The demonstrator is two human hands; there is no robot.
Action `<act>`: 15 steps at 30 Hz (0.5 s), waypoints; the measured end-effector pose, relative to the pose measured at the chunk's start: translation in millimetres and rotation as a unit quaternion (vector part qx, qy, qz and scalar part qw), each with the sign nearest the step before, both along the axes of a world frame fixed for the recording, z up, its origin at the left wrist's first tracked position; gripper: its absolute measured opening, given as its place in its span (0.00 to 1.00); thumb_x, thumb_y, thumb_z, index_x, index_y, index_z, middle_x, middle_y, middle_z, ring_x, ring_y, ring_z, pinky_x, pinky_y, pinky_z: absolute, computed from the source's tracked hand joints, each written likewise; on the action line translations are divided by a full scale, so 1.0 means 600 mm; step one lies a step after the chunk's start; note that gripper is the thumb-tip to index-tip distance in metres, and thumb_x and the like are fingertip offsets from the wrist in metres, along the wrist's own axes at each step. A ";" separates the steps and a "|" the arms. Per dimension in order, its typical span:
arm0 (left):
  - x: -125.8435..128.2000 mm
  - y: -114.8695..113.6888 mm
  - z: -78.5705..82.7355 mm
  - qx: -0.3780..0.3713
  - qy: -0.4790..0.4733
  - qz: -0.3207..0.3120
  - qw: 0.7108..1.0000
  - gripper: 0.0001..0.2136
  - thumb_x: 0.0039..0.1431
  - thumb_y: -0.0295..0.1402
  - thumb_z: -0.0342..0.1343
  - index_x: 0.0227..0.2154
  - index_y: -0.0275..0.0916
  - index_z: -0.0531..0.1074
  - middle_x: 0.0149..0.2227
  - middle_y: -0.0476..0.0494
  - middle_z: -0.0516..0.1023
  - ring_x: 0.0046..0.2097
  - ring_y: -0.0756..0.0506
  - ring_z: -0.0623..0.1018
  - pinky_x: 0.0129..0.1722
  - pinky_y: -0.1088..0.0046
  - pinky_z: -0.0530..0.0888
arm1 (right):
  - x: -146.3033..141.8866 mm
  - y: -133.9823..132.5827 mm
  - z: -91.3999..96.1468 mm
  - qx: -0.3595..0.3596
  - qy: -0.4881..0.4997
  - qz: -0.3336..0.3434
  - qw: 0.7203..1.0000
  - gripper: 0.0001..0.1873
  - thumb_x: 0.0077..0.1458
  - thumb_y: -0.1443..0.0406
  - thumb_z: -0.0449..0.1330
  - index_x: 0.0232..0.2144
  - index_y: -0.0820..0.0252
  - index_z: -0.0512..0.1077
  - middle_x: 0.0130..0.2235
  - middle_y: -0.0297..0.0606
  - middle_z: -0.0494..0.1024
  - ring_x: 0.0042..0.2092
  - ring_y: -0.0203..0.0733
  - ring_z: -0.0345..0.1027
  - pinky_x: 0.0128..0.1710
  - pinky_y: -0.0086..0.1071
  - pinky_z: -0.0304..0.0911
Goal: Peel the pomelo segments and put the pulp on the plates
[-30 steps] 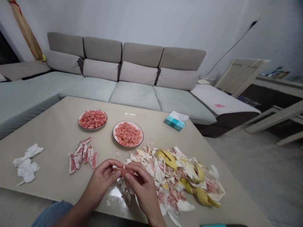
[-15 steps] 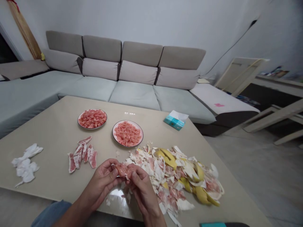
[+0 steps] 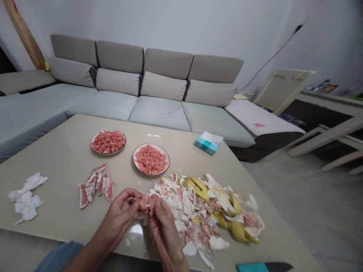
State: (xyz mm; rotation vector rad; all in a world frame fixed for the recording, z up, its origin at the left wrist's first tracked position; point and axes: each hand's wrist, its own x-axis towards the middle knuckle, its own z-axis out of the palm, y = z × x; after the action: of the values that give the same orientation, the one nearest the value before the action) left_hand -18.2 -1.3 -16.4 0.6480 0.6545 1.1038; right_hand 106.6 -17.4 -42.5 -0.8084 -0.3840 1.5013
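Left hand (image 3: 121, 210) and right hand (image 3: 163, 223) both closed, fingers curled around a piece of pink pomelo flesh (image 3: 144, 202). Grip on each side is firm on the piece, which sits between the two hands, just above the near edge of the beige worktop (image 3: 65, 151). Exact finger placement partly hidden.

Right hand lies beside a large heap of broken pomelo peel (image 3: 204, 215), white pith with yellow rind pieces, pink shreds mixed through. Heap runs toward the right of the worktop. Small white scraps (image 3: 128, 241) lie near the worktop's near edge, below the hands.

Left of the hands: a loose pile of pink-and-white membrane strips (image 3: 95, 187). Farther left, near the worktop's left edge, white crumpled scraps (image 3: 26, 201); pith or tissue, cannot tell.

Toward the far edge: two round plates side by side, each heaped with pink pomelo pulp, left plate (image 3: 108, 141), right plate (image 3: 151, 159). Teal tissue box (image 3: 208, 145) near the far right edge. Knife with teal handle (image 3: 252, 267) and dark blade at the near right edge. Grey sofa (image 3: 159, 113) beyond the worktop.
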 end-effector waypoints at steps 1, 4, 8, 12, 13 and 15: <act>0.001 0.000 0.000 -0.005 -0.008 -0.003 1.000 0.07 0.52 0.30 0.63 0.33 0.37 0.72 0.37 0.45 0.75 0.36 0.49 0.76 0.44 0.69 0.73 | -0.002 -0.001 -0.001 0.001 -0.012 -0.006 1.000 0.13 0.44 0.57 0.69 0.29 0.58 0.75 0.30 0.35 0.75 0.30 0.36 0.69 0.34 0.29 0.68; 0.001 0.003 0.003 -0.008 -0.027 -0.012 1.000 0.06 0.54 0.29 0.62 0.34 0.37 0.72 0.37 0.45 0.74 0.36 0.49 0.75 0.44 0.69 0.73 | 0.000 -0.005 -0.005 0.022 -0.085 -0.035 0.996 0.14 0.46 0.56 0.68 0.33 0.57 0.76 0.31 0.35 0.75 0.32 0.38 0.69 0.36 0.31 0.67; -0.006 0.008 0.011 0.000 -0.046 -0.053 0.998 0.07 0.58 0.32 0.57 0.38 0.37 0.72 0.36 0.43 0.73 0.38 0.47 0.75 0.45 0.67 0.72 | 0.016 -0.007 -0.001 0.097 -0.272 -0.076 0.954 0.11 0.48 0.58 0.67 0.34 0.56 0.78 0.36 0.38 0.76 0.39 0.43 0.69 0.41 0.33 0.66; -0.014 0.011 0.010 0.007 0.016 -0.105 0.994 0.10 0.59 0.38 0.55 0.36 0.36 0.71 0.34 0.43 0.72 0.35 0.47 0.74 0.39 0.67 0.73 | 0.031 -0.006 0.015 0.157 -0.372 -0.065 0.912 0.06 0.49 0.62 0.66 0.33 0.53 0.80 0.39 0.39 0.75 0.43 0.45 0.68 0.42 0.34 0.66; -0.015 0.011 0.008 0.010 0.049 -0.112 0.993 0.09 0.58 0.38 0.56 0.36 0.37 0.71 0.33 0.44 0.72 0.33 0.48 0.73 0.36 0.70 0.72 | 0.032 -0.006 0.018 0.166 -0.381 -0.051 0.908 0.06 0.49 0.63 0.66 0.33 0.52 0.80 0.40 0.40 0.75 0.43 0.45 0.68 0.42 0.34 0.66; -0.016 0.012 0.004 0.020 0.106 -0.122 0.987 0.09 0.56 0.36 0.59 0.36 0.37 0.70 0.29 0.48 0.71 0.29 0.50 0.71 0.31 0.74 0.70 | 0.033 -0.005 0.022 0.176 -0.395 -0.021 0.901 0.07 0.51 0.63 0.65 0.34 0.51 0.80 0.41 0.40 0.74 0.44 0.45 0.68 0.44 0.35 0.65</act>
State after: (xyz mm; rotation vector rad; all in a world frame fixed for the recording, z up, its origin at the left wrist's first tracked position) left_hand -27.8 5.6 -14.0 0.8651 0.7151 0.8283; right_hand 126.4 -20.7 -29.3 -1.0967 -1.1975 0.9566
